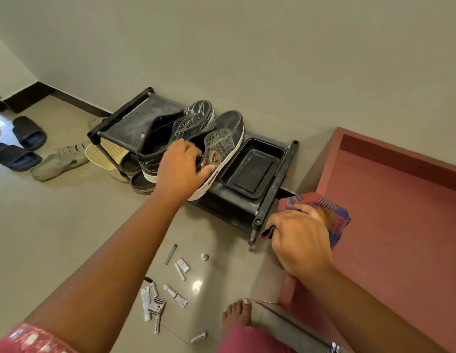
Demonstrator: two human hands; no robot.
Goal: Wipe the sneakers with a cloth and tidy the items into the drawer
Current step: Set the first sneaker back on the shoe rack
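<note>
Two dark grey sneakers with white soles stand on top of a low black shoe rack [135, 121]. My left hand [182, 169] grips the heel opening of the right sneaker [225, 138]; the left sneaker [176, 128] lies beside it. A red and blue checked cloth [331, 212] is held bunched in my right hand [302, 238], just right of the rack's front corner. A black plastic tray [252, 169] with nothing in it sits on the rack next to the sneakers. Several small tubes and packets [168, 291] lie scattered on the floor below.
Black slides [21, 143], a beige clog [59, 161] and other sandals lie left of the rack on the tiled floor. A red raised step [400, 212] fills the right side. My bare foot [237, 314] stands near the scattered tubes. The wall runs behind the rack.
</note>
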